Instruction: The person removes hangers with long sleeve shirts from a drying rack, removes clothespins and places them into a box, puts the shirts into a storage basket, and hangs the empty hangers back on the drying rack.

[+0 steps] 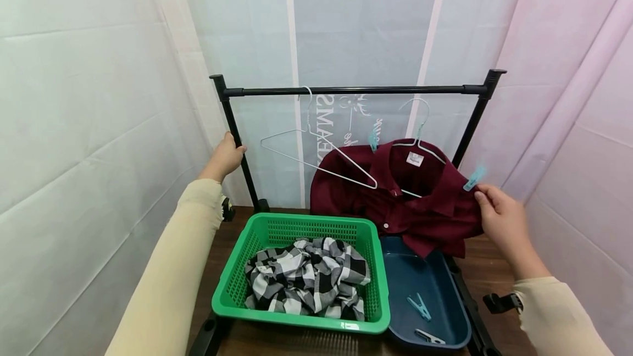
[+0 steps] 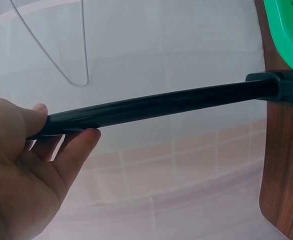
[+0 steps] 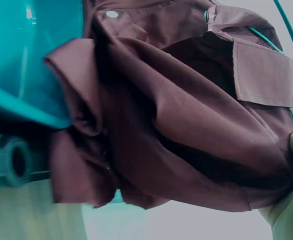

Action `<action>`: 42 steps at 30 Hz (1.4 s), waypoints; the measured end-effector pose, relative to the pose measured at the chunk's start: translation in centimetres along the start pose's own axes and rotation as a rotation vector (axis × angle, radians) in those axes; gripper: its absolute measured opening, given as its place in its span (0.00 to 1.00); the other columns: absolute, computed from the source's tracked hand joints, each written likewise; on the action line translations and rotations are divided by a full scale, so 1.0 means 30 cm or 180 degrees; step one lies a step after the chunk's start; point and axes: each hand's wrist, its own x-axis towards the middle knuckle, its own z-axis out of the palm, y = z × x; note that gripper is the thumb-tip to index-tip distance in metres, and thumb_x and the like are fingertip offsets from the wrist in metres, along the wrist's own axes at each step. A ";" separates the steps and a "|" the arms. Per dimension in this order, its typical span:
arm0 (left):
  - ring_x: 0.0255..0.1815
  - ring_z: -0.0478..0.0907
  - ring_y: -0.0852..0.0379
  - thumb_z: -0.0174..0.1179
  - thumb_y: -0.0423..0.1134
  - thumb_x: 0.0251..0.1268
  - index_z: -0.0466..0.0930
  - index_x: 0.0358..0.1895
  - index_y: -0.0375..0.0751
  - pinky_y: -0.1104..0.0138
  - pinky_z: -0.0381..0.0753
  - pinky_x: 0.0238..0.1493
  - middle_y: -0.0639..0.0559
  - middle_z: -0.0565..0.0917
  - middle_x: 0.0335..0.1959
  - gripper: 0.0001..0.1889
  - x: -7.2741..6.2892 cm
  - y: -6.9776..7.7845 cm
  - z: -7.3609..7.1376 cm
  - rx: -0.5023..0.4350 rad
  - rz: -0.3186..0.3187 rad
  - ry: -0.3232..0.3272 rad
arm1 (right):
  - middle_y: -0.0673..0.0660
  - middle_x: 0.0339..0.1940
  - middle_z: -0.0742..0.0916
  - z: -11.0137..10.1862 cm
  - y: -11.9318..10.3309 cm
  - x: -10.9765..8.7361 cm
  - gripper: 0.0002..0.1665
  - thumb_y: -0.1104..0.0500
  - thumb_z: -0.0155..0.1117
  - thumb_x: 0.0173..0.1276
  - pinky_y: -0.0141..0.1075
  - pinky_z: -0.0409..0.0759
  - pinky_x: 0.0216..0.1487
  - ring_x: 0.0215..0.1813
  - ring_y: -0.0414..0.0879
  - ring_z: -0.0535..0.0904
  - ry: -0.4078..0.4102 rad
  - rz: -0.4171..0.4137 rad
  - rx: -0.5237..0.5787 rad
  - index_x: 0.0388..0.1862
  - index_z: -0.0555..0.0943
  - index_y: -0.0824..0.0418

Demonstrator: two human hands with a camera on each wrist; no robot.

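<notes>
My left hand grips the left upright post of a black clothes rack, thumb and fingers around it in the left wrist view. With my right hand I pinch the shoulder of a maroon shirt, just beside a light blue clothespin. The shirt is on a white wire hanger whose hook is near the rack's crossbar. A second blue clothespin sits at the other shoulder. An unused wire hanger hangs from the crossbar to the left, overlapping the shirt in the head view.
A green basket holds a crumpled black-and-white checked garment. Right of it, a dark blue tray contains a blue clothespin and a white one. Both stand on a brown wooden surface. Fabric curtains surround the rack.
</notes>
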 end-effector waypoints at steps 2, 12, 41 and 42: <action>0.61 0.71 0.35 0.45 0.40 0.84 0.58 0.64 0.27 0.43 0.72 0.62 0.28 0.72 0.59 0.20 0.000 0.001 0.001 0.0011 -0.0012 -0.0005 | 0.66 0.51 0.88 0.002 0.014 -0.025 0.13 0.57 0.58 0.80 0.13 0.61 0.47 0.49 0.10 0.65 -0.0033 -0.0001 -0.0022 0.53 0.85 0.63; 0.62 0.71 0.34 0.45 0.40 0.84 0.57 0.65 0.26 0.42 0.71 0.63 0.27 0.72 0.59 0.21 0.005 -0.004 0.006 -0.0021 -0.0003 -0.0019 | 0.66 0.46 0.88 -0.015 0.066 -0.119 0.10 0.58 0.60 0.79 0.21 0.66 0.37 0.40 0.18 0.68 -0.0538 -0.0039 -0.0190 0.52 0.85 0.58; 0.60 0.71 0.35 0.43 0.41 0.84 0.57 0.65 0.27 0.43 0.72 0.60 0.27 0.71 0.59 0.21 0.010 -0.025 0.004 -0.0002 0.0061 -0.0141 | 0.63 0.39 0.89 0.040 -0.112 -0.094 0.08 0.66 0.64 0.74 0.16 0.68 0.49 0.46 0.18 0.73 0.0361 -0.1451 0.0254 0.47 0.87 0.66; 0.61 0.71 0.34 0.43 0.41 0.84 0.56 0.66 0.26 0.43 0.72 0.61 0.26 0.70 0.61 0.22 0.009 -0.024 0.005 -0.0031 0.0059 -0.0155 | 0.63 0.40 0.89 0.038 -0.131 -0.081 0.08 0.68 0.64 0.73 0.15 0.68 0.50 0.47 0.18 0.73 0.0336 -0.1398 0.0255 0.47 0.87 0.66</action>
